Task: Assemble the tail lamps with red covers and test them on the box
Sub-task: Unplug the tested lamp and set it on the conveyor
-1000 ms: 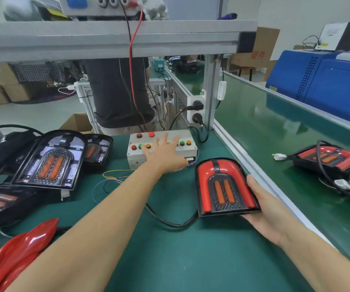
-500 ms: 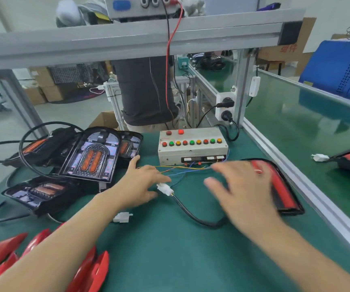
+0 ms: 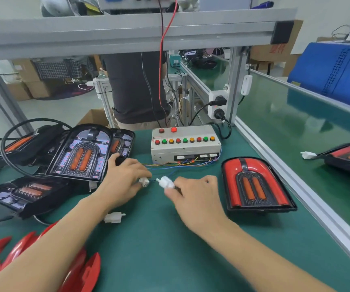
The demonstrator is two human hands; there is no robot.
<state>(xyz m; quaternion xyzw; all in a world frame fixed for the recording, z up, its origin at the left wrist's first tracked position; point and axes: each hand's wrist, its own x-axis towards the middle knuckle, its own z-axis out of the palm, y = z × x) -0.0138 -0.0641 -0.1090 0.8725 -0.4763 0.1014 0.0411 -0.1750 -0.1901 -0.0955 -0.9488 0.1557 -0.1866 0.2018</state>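
White plugs face each other just apart, the left hand pinching the box's socket and the right hand pinching the plug of the covered lamp beside it; misaligned, they could jam or bend pins.

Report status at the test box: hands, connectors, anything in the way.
Left hand pinches test-box connector; right hand pinches lamp connector. Connectors apart, not mated. Red-covered lamp lies right of the hands. Nothing between the connectors.
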